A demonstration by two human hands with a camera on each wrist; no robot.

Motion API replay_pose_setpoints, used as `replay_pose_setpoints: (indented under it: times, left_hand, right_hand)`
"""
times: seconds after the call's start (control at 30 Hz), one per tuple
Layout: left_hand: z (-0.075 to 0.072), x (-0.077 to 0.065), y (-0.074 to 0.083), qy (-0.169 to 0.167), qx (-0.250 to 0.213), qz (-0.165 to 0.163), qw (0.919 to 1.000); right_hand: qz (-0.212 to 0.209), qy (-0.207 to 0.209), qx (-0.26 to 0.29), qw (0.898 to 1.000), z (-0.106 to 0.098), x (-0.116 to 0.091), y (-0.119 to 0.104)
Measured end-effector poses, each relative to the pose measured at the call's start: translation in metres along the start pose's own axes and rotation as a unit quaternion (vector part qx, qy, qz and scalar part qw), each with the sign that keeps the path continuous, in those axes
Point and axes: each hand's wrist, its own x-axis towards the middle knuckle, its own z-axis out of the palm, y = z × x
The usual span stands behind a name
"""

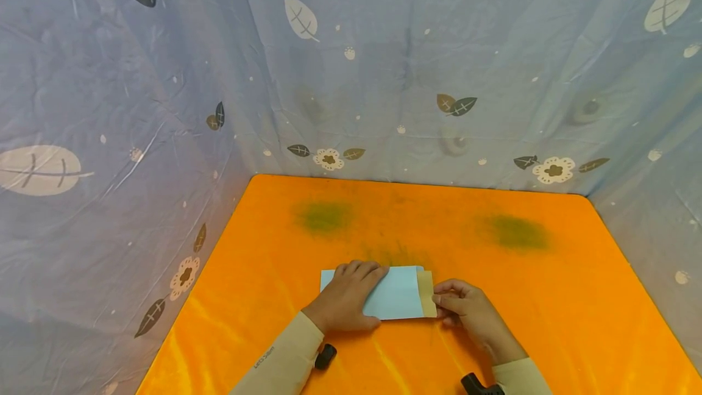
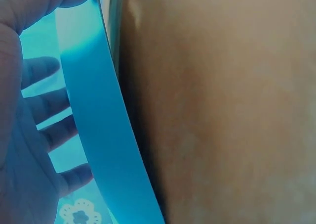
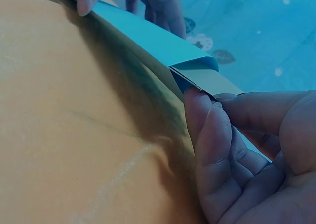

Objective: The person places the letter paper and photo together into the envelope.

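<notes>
A pale blue paper sleeve (image 1: 396,294) lies on the orange tabletop, with a tan paper piece (image 1: 427,294) sticking out of its right end. My left hand (image 1: 351,297) holds the sleeve across its width, the thumb along the near edge and the fingers over the far edge. In the left wrist view the fingertips pass behind the blue paper (image 2: 98,95). Thumb and fingers of my right hand (image 1: 466,309) pinch the right edge of the tan paper. From the right wrist, the end of the blue sleeve (image 3: 163,41) curls up slightly above the tan layer.
The orange tabletop (image 1: 247,297) carries two greenish smudges near its back. Blue-grey curtains (image 1: 384,78) with leaf and flower prints stand behind it and along both sides. A dark wrist device (image 1: 326,356) sits beside the left sleeve, another (image 1: 479,384) beside the right.
</notes>
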Motion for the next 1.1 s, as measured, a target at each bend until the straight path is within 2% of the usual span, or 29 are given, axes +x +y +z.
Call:
replay_pose_setpoints:
  times: [0.27,0.53,0.9,1.1]
  left_hand:
    - [-0.002,-0.001,-0.001,-0.001,-0.014,-0.004,0.9999]
    - [0.001,-0.002,-0.004,-0.014,-0.007,-0.015,0.9998]
    - [0.000,-0.001,-0.001,-0.006,-0.011,-0.007,0.9999]
    - [0.000,-0.001,-0.001,-0.007,-0.014,-0.010,0.9998]
  right_hand:
    - [0.007,0.001,0.013,1.000,-0.010,-0.002,0.003]
    - [0.006,-0.013,0.064,0.998,-0.017,-0.003,0.005]
    - [-0.002,-0.034,0.066,0.997,-0.012,-0.003,0.003]
    - [-0.002,-0.030,0.063,0.998,-0.007,-0.002,0.004]
